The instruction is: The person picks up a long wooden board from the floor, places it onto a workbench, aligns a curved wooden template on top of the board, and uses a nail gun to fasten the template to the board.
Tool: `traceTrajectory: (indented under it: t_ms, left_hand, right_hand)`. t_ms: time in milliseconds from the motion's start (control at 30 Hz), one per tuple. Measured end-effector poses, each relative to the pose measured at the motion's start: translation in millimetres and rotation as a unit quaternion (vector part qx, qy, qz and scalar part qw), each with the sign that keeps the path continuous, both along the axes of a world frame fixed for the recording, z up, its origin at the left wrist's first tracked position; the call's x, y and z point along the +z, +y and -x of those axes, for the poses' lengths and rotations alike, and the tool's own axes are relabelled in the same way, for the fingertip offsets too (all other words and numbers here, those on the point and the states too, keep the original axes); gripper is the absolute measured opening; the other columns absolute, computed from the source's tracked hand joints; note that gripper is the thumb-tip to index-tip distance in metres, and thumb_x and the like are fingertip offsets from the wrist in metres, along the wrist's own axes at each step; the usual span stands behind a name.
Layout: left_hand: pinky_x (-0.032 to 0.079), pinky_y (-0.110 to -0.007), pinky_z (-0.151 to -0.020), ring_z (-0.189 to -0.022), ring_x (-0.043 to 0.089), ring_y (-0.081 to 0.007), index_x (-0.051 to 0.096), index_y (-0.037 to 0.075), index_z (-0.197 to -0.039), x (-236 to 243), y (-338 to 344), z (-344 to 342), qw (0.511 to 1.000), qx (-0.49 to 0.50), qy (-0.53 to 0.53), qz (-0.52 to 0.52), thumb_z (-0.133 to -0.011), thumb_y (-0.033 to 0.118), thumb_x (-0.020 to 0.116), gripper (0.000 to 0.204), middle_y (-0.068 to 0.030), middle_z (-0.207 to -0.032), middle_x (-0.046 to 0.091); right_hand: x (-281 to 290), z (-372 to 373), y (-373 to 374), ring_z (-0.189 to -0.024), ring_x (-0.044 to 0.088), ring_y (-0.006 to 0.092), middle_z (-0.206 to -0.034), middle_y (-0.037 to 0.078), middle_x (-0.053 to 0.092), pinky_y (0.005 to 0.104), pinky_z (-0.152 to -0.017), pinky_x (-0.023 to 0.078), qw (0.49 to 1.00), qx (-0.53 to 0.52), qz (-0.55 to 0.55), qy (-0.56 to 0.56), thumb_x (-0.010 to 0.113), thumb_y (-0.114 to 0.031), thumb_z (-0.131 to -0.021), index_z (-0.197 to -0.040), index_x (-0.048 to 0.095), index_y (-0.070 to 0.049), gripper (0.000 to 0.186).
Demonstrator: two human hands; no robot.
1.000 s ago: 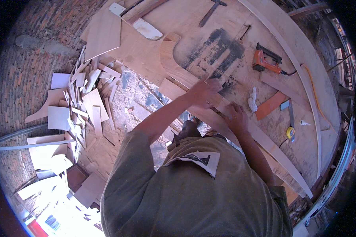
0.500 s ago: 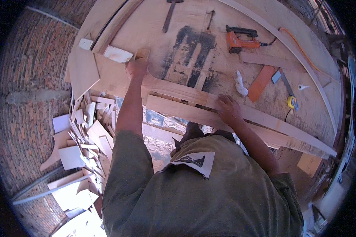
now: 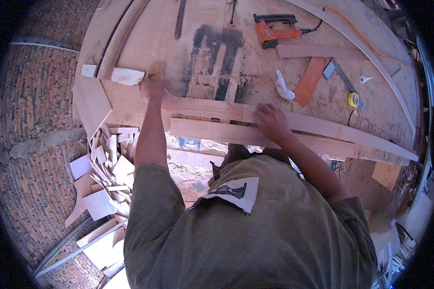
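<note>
A long pale wooden piece (image 3: 323,120), curved at its left end, lies along the near side of the worktable. My left hand (image 3: 151,90) is closed round its left end, where a small block-like wooden end (image 3: 155,71) sticks out beyond the fingers. Farther right, my right hand (image 3: 271,120) grips the same piece near its middle, fingers bent over its top. A second wooden strip (image 3: 212,130) runs alongside on the near side, with a dark narrow gap between the two. The undersides of both hands are hidden.
On the worktable (image 3: 130,103) lie an orange nail gun (image 3: 277,32) with a hose, an orange-brown strip (image 3: 309,82), a white glue-bottle-like object (image 3: 284,86), a yellow tape measure (image 3: 353,99) and a dark bar (image 3: 180,19). Wood offcuts (image 3: 103,159) pile up at left, beside a brick wall (image 3: 38,192).
The whole view has shifted, so the tools on the table appear farther up and left. Both hands keep their hold on the long wooden piece, in nearly the same places.
</note>
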State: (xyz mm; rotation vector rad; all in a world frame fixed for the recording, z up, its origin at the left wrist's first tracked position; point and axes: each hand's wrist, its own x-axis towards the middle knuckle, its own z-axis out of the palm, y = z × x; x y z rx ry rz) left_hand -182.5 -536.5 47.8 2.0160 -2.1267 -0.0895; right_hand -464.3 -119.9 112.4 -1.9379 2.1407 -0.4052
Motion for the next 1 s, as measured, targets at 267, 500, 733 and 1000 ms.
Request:
traceTrajectory:
  t_ms: [267,500,733,1000]
  left_hand:
    - [0.048,-0.051,-0.102,-0.127,0.056,-0.0354,0.066,0.004,-0.124,1.1,-11.7,-41.9,0.99,0.059,0.024,-0.125,-0.064,0.051,0.085,0.078,-0.0215,-0.13,0.062]
    - [0.034,-0.056,-0.109,-0.132,0.05,-0.0366,0.062,0.004,-0.13,72.5,135.0,81.4,0.96,-0.206,0.072,0.175,-0.075,0.045,0.083,0.072,-0.0198,-0.138,0.055]
    - [0.039,-0.056,-0.109,-0.128,0.05,-0.0435,0.06,0.0,-0.131,84.1,262.1,117.8,0.851,-0.487,0.174,0.091,-0.08,0.029,0.083,0.063,-0.0211,-0.141,0.054]
    - [0.038,-0.059,-0.11,-0.134,0.045,-0.0468,0.053,0.0,-0.137,32.6,234.1,77.7,0.807,-0.579,-0.085,0.076,-0.09,0.035,0.071,0.062,-0.0275,-0.144,0.048]
  right_hand:
    - [-1.7,-5.3,-8.7,-0.12,0.057,0.0355,-0.128,0.011,0.061,0.049,-0.097,0.05,0.998,0.01,0.039,-0.056,0.073,-0.015,-0.074,-0.109,0.065,-0.013,0.036]
    - [-10.3,-2.2,7.0,-0.123,0.056,0.0341,-0.13,0.011,0.061,0.0497,-0.103,0.045,0.999,-0.018,0.042,-0.014,0.068,-0.018,-0.079,-0.113,0.067,-0.013,0.035]
    - [-4.4,29.9,78.1,-0.135,0.047,0.0352,-0.141,0.015,0.054,0.0568,-0.11,0.037,0.992,-0.112,0.049,-0.033,0.075,-0.025,-0.076,-0.132,0.06,-0.014,0.059]
    - [20.0,146.9,190.3,-0.138,0.045,0.0334,-0.149,0.009,0.049,0.0544,-0.109,0.038,0.978,-0.191,-0.063,0.052,0.077,-0.023,-0.075,-0.141,0.052,-0.019,0.071]
